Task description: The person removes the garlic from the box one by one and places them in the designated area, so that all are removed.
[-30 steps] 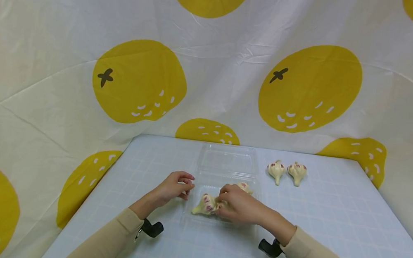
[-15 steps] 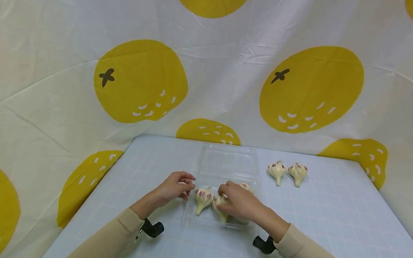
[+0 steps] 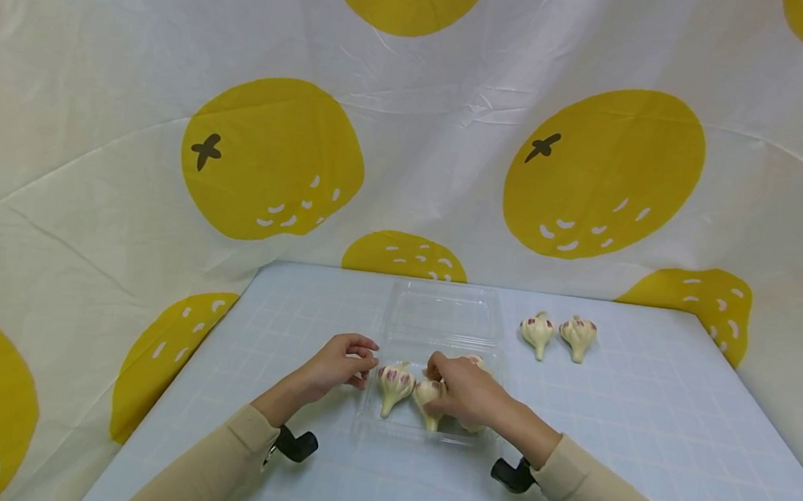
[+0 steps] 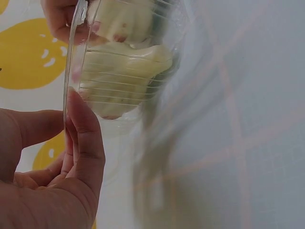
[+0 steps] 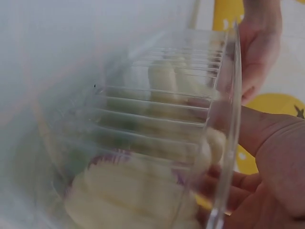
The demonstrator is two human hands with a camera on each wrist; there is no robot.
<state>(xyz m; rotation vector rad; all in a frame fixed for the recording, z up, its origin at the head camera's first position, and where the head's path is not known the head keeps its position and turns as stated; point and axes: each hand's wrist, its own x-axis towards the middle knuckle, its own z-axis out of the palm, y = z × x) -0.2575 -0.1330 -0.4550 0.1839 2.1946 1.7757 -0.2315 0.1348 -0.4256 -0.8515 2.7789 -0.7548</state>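
A clear plastic clamshell container (image 3: 420, 436) lies open in the middle of the table, its lid folded back. My left hand (image 3: 340, 364) pinches the container's left rim between thumb and fingers, as the left wrist view shows. Inside, a garlic bulb (image 3: 395, 387) sits at the left, stem pointing toward me. Reaching over the rim, my right hand (image 3: 466, 390) grips the garlic bulb (image 3: 426, 402) beside it. More garlic (image 3: 475, 361) shows behind and below that hand, partly hidden by it. Through the ribbed wall in the right wrist view, a bulb (image 5: 128, 191) appears blurred.
Two more garlic bulbs (image 3: 557, 336) lie side by side on the table to the right of the flat, transparent lid (image 3: 445, 311). A pale checked cloth (image 3: 659, 437) covers the table. Behind hangs a white curtain (image 3: 441, 141) printed with yellow fruit.
The left bulb in the container has turned from lying sideways to stem toward me. My right hand has shifted slightly, now holding the bulb beside it. The left hand stays on the rim.
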